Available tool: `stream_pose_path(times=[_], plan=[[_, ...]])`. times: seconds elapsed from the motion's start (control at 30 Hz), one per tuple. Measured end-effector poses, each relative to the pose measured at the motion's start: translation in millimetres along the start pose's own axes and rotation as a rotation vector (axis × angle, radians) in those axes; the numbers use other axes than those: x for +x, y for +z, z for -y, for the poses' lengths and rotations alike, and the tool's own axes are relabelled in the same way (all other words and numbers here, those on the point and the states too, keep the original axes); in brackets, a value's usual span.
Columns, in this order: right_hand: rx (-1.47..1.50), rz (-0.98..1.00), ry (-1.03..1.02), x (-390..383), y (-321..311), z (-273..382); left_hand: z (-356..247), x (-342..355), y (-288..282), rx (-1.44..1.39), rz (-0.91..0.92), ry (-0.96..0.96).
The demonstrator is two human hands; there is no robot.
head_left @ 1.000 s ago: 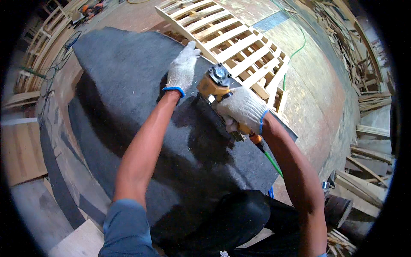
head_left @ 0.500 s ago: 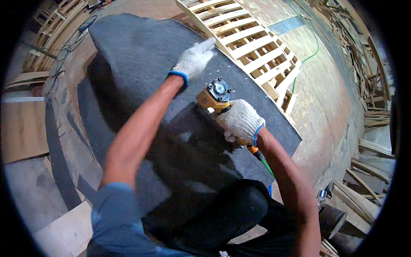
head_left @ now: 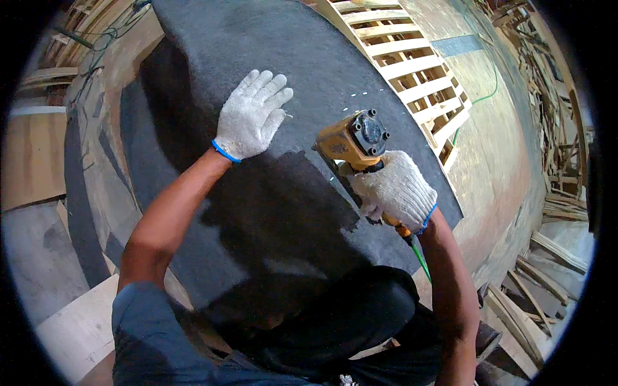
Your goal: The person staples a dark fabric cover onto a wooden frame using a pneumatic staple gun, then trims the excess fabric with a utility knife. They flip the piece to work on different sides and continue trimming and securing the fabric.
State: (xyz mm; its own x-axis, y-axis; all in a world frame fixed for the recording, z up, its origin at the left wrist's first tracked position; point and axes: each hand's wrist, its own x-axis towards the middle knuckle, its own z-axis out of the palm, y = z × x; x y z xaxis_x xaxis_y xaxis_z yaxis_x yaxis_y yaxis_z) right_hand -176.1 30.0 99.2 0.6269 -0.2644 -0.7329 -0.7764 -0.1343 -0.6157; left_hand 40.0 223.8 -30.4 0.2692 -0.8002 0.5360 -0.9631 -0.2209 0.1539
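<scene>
A white knitted glove with a blue cuff covers my left hand (head_left: pixel 252 116), which lies with fingers stretched over the dark grey felt sheet (head_left: pixel 290 58). My right hand (head_left: pixel 400 192), gloved the same way, is wrapped round the handle of a yellow pneumatic staple gun (head_left: pixel 351 141) with a black round cap. The gun's nose points left, down at the felt. From the handle's end runs a green air hose (head_left: pixel 421 260). Several small white staples show in the felt beyond the gun. The felt reaches along the edge of a slatted wooden frame (head_left: pixel 412 62).
Scrap wood strips (head_left: pixel 557 257) are piled along the right side. A plywood panel (head_left: pixel 35 157) lies at the left, with a pale board (head_left: pixel 77 334) nearer to me. Dark cables (head_left: pixel 106 38) coil at the far left. My knee (head_left: pixel 360 309) rests close to the felt.
My left hand has drawn back from the frame's edge toward the left, its fingers now spread on the felt. The staple gun has shifted slightly right, still in my right hand.
</scene>
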Motion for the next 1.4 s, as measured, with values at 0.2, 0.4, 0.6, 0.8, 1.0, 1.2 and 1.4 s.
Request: stream_pose_path(times=[0.2, 0.4, 0.6, 0.8, 1.0, 1.2, 1.4], plan=[[-0.073, 0.021, -0.016, 0, 13, -3, 2, 2, 11, -0.048, -0.085, 0.027], [-0.241, 0.044, -0.01, 10, 26, -2, 3, 0, 5, -0.044, -0.088, 0.01], [-0.031, -0.012, -0.079, 10, 12, -7, 2, 0, 7, -0.048, -0.101, 0.003], [-0.127, -0.053, 0.002, 18, 9, -12, -4, 7, 1, -0.034, -0.045, 0.004], [-0.17, -0.063, -0.035, 18, 13, -13, -30, 23, -8, 0.054, 0.163, 0.042], [-0.077, -0.037, 0.003, 10, 10, -3, -28, 29, 1, 0.01, 0.168, 0.051], [0.138, 0.027, 0.026, 19, -7, -21, -32, 39, 5, -0.085, 0.134, 0.067]])
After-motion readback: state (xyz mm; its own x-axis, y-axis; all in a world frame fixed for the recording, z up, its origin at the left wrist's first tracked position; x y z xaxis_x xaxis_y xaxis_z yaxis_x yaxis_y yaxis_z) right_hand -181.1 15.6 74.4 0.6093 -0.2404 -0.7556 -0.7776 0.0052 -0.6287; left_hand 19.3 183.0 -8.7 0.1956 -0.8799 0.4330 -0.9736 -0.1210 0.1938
